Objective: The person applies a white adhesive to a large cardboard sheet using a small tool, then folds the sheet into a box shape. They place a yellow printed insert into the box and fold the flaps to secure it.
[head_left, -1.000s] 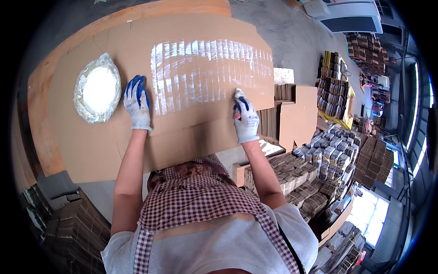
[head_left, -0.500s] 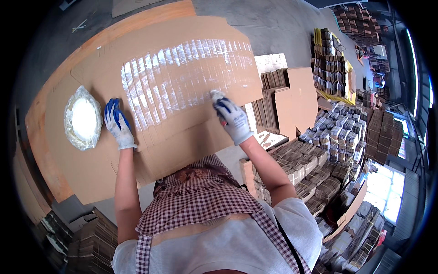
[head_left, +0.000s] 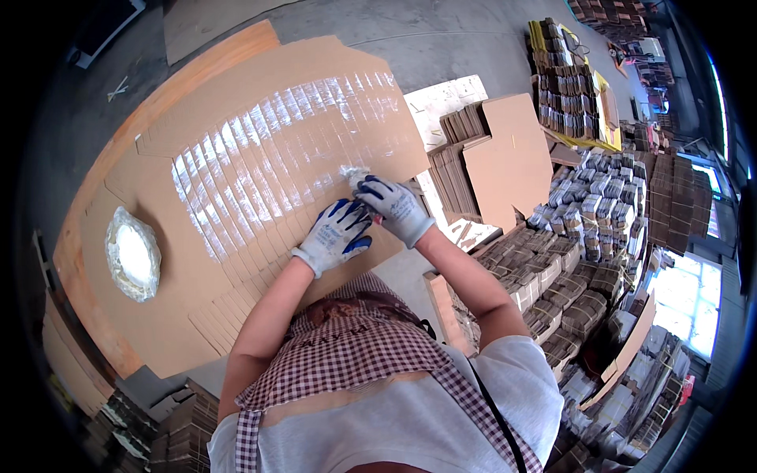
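Note:
Overlapping cardboard sheets (head_left: 236, 276) lie fanned out in front of me, their stepped edges crossed by a wide band of shiny, whitish wet-looking streaks. My right hand (head_left: 397, 211), in a white glove with blue fingers, is closed around a crumpled whitish wad (head_left: 355, 173) at the band's lower right; a bit of red shows under the palm. Close beside it, my left hand (head_left: 335, 236), gloved alike, rests over the near sheets with fingers stretched and thumb apart. Its fingertips meet the right hand, so their contact is partly hidden. A plastic-wrapped bowl (head_left: 132, 255) with bright white contents sits at the left.
A wooden board (head_left: 79, 229) edges out beneath the cardboard. To the right stand upright cardboard sheets (head_left: 509, 154), a white slab (head_left: 445, 98) and bundled cardboard stacks (head_left: 552, 276). More bundles (head_left: 572, 102) sit on a yellow pallet farther off. Grey floor lies beyond.
My left hand has moved right, from beside the bowl to my right hand. The right hand keeps the wad and sits slightly lower. The near sheets now show more fanned, stepped edges.

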`<state>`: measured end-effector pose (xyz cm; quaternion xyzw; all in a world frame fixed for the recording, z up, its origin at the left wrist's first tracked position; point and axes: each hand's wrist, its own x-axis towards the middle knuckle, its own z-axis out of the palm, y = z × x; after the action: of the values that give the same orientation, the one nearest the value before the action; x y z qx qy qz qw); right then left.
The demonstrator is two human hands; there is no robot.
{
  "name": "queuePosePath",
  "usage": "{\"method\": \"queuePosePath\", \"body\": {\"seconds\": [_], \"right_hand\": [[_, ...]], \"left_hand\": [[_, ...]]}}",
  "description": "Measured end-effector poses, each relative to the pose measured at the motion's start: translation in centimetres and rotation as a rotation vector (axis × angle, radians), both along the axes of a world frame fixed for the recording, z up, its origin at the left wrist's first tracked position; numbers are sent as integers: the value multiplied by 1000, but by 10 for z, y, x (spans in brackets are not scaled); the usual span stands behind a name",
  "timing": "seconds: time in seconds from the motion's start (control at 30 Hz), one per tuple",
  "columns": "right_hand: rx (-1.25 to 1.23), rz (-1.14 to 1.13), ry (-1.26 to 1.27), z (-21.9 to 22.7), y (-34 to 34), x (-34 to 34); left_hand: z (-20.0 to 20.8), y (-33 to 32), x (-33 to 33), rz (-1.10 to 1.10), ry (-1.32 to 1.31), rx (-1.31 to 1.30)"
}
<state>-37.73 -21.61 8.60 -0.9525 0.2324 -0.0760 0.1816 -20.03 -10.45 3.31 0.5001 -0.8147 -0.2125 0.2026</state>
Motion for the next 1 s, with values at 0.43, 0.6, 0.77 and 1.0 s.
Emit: {"method": "queuePosePath", "body": {"seconds": [0.43,0.6,0.77,1.0], "right_hand": [[-18,-51,38,-17,-44,-49],[39,-558,121,-39,-119,-90],[0,-301,-136,-20,-89,-46],[62,-608,-183,11,-103,-4]], "left_hand": [[-1,-14,-12,89,-57,102],[-4,-14,-17,73,-80,52],[-4,-13,-12,127,-47,84],[-1,3,-1,178,124,9]]}}
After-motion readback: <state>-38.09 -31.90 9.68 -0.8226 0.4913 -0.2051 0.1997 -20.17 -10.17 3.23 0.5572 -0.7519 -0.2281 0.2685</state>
